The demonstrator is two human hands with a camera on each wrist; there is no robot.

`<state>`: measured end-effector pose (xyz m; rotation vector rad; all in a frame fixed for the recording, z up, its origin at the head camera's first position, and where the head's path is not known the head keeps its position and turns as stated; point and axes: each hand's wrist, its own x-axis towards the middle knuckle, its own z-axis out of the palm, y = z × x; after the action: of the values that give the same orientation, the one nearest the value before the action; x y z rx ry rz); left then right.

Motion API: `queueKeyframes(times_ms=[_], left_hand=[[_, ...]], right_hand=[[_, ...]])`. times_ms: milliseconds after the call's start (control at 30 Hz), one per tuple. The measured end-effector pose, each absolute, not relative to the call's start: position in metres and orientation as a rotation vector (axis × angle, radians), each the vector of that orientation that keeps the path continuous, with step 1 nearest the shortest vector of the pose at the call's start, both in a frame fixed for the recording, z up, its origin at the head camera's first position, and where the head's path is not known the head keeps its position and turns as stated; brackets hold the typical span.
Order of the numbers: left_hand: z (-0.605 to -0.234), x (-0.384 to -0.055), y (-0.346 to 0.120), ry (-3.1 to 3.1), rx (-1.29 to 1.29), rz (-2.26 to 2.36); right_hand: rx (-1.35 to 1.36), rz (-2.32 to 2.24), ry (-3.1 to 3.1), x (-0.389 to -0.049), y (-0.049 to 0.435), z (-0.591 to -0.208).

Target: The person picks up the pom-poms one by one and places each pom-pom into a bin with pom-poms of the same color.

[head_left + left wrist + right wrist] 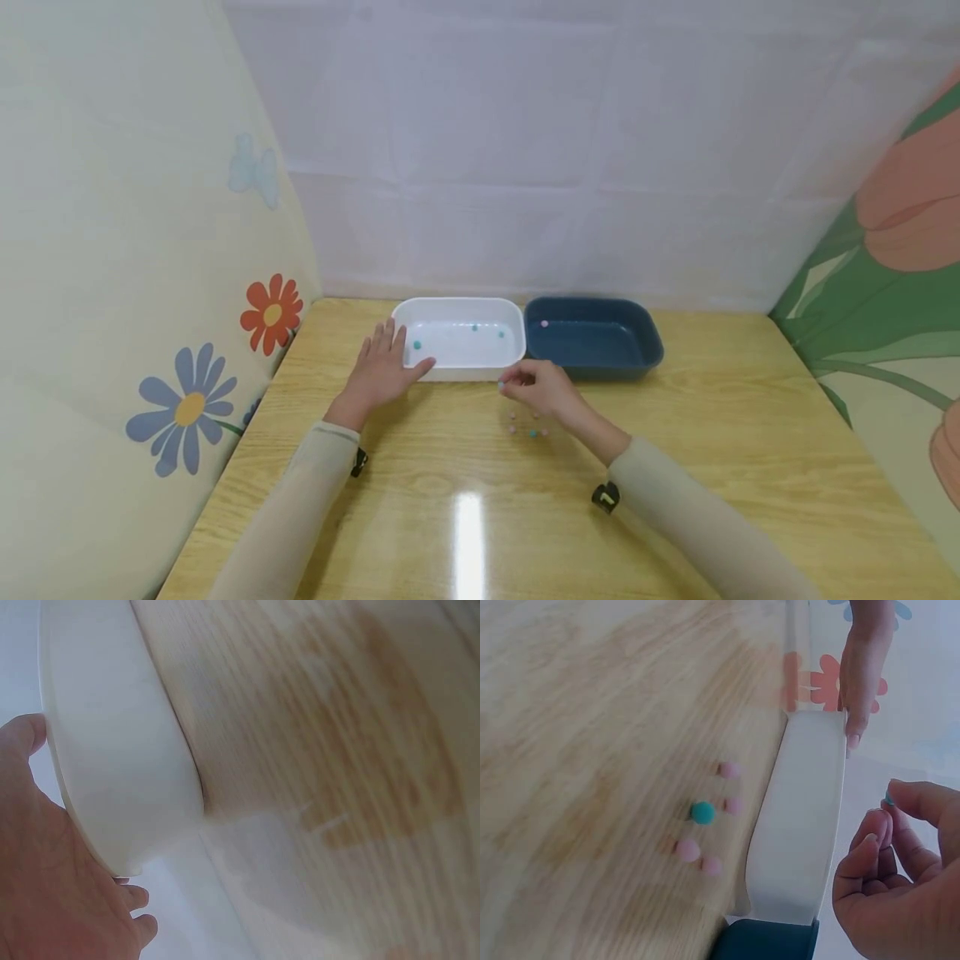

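Between thumb and forefinger my right hand pinches a small teal ball, just in front of the white bin. My left hand lies at that bin's left end, fingers spread and thumb over the front rim. Three teal balls are inside the white bin. To its right stands a dark blue bin holding one pink ball. On the table below my right hand lie several pink balls and a single teal one.
The two bins stand side by side at the back of the wooden table, close to a white cloth backdrop. Flower-printed panels flank the table on both sides.
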<state>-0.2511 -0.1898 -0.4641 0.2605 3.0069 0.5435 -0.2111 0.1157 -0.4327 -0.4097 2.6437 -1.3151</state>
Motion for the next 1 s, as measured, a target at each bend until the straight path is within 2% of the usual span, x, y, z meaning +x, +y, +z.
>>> queueKeyframes(times_ms=[1000], left_hand=[[-0.463,-0.25,-0.189,3.017,0.258,0.525]], right_hand=[[-0.26,-1.379,2.592,-0.26,0.088,-0.424]])
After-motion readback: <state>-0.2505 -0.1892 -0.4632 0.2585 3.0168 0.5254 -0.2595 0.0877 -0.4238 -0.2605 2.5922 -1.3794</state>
